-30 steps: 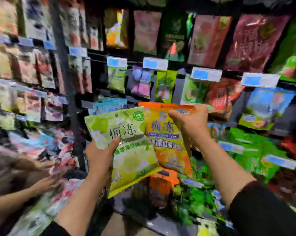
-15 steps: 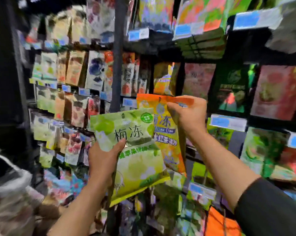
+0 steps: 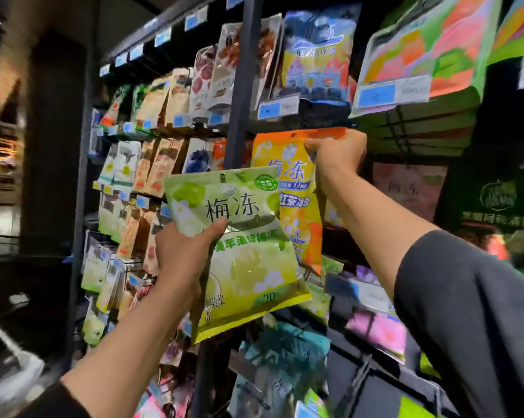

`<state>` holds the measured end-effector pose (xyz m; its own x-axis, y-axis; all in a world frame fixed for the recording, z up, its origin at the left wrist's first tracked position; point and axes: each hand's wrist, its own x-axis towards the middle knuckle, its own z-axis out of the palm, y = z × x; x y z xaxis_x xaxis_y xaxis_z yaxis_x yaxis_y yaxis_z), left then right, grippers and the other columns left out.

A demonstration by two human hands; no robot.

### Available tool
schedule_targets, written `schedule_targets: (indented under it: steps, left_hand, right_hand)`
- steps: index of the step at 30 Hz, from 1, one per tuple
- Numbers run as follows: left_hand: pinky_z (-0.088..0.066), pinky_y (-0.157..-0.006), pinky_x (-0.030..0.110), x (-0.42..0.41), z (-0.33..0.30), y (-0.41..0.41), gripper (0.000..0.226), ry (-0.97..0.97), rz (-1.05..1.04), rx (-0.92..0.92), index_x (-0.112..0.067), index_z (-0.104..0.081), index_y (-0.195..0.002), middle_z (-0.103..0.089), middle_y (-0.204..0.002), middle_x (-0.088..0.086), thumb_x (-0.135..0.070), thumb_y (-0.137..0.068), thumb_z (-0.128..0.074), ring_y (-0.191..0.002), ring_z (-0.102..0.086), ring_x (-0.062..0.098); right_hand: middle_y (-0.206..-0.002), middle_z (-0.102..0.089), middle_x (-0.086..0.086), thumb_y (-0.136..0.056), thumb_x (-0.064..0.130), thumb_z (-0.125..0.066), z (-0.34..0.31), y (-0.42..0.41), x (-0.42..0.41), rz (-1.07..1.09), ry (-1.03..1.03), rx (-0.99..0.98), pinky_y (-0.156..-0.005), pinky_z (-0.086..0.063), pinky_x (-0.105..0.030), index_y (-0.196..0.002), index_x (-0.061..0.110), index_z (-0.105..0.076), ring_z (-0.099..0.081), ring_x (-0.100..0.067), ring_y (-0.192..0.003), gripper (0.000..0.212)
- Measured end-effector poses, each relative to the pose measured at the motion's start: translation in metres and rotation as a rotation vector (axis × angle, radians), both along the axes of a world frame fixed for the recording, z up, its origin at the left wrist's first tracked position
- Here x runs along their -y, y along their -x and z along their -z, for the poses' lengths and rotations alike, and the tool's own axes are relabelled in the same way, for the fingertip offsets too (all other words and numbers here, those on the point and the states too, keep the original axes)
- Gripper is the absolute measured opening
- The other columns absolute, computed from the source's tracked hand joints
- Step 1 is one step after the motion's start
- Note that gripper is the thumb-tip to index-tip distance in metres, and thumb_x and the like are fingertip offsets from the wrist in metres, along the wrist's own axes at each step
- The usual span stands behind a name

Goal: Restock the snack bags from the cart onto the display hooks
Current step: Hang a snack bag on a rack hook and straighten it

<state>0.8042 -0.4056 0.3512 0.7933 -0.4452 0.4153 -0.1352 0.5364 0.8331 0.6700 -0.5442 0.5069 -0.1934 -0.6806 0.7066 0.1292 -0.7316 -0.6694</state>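
Now right hand (image 3: pixel 336 155) pinches orange bag (image 3: pixel 288 188) top at 1 o'clock; left hand (image 3: pixel 183 254) grips green bag (image 3: pixel 242 254) centre. Risk: hang hole misses hook, bag drops; hook unseen.

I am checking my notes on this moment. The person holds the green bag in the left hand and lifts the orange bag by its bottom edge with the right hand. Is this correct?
Not quite. In the head view, the right hand grips the orange bag at its top edge, near the hang hole, not the bottom. The rest stands: the left hand holds the green bag.
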Motion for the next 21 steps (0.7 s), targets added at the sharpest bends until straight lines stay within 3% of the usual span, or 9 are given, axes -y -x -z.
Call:
schedule_targets:
  steps: [2,5,10,12,16,21]
  left_hand:
    - [-0.044,-0.059,0.026,0.017,-0.011,-0.005,0.027,0.007,-0.022,-0.013,-0.015,-0.062,-0.079,-0.068,-0.079,0.004,-0.026,-0.07,-0.085,-0.069,-0.063,0.021]
    - [-0.042,-0.059,0.029,0.036,-0.025,-0.012,0.044,-0.004,-0.058,-0.022,-0.006,-0.062,-0.089,-0.067,-0.085,0.01,-0.034,-0.067,-0.087,-0.075,-0.062,0.028]
    - [-0.048,-0.066,0.028,0.062,-0.041,-0.023,0.021,0.003,-0.058,0.037,-0.014,-0.067,-0.075,-0.071,-0.075,0.001,-0.024,-0.071,-0.085,-0.07,-0.066,0.022]
    - [-0.046,-0.06,0.024,0.067,-0.045,-0.025,0.023,0.019,-0.032,0.035,-0.009,-0.065,-0.076,-0.069,-0.073,0.002,-0.022,-0.073,-0.083,-0.064,-0.062,0.018]
    - [-0.044,-0.054,0.022,0.077,-0.051,-0.032,0.021,0.049,0.02,0.04,-0.013,-0.062,-0.074,-0.068,-0.073,0.001,-0.019,-0.074,-0.082,-0.064,-0.062,0.016]
    - [-0.049,-0.064,0.026,0.092,-0.049,-0.045,0.023,0.059,0.076,0.031,-0.009,-0.065,-0.083,-0.071,-0.081,0.006,-0.02,-0.074,-0.083,-0.075,-0.067,0.023]
  right_hand:
    - [-0.05,-0.051,0.007,-0.053,-0.004,-0.073,-0.012,-0.009,0.021,-0.014,-0.052,0.051,-0.045,-0.041,-0.028,-0.043,0.012,-0.051,-0.046,-0.01,-0.05,0.029]
    - [-0.051,-0.054,0.008,-0.058,-0.002,-0.076,-0.028,-0.02,0.045,-0.002,-0.087,0.037,-0.047,-0.042,-0.027,-0.045,0.012,-0.053,-0.049,-0.011,-0.052,0.029]
    - [-0.059,-0.061,0.003,-0.059,0.003,-0.078,-0.045,-0.039,0.066,0.018,-0.075,0.027,-0.056,-0.052,-0.034,-0.055,0.01,-0.061,-0.053,-0.015,-0.057,0.019]
    - [-0.061,-0.061,0.003,-0.061,0.006,-0.077,-0.051,-0.046,0.068,0.058,-0.087,0.037,-0.062,-0.056,-0.036,-0.056,0.013,-0.06,-0.055,-0.018,-0.06,0.019]
    - [-0.061,-0.057,0.003,-0.066,0.007,-0.077,-0.054,-0.06,0.069,0.109,-0.1,0.043,-0.058,-0.047,-0.029,-0.05,0.014,-0.051,-0.054,-0.019,-0.064,0.032]
    - [-0.071,-0.065,-0.002,-0.07,0.008,-0.074,-0.053,-0.067,0.074,0.199,-0.108,0.052,-0.057,-0.046,-0.028,-0.068,0.011,-0.065,-0.058,-0.02,-0.067,0.01]
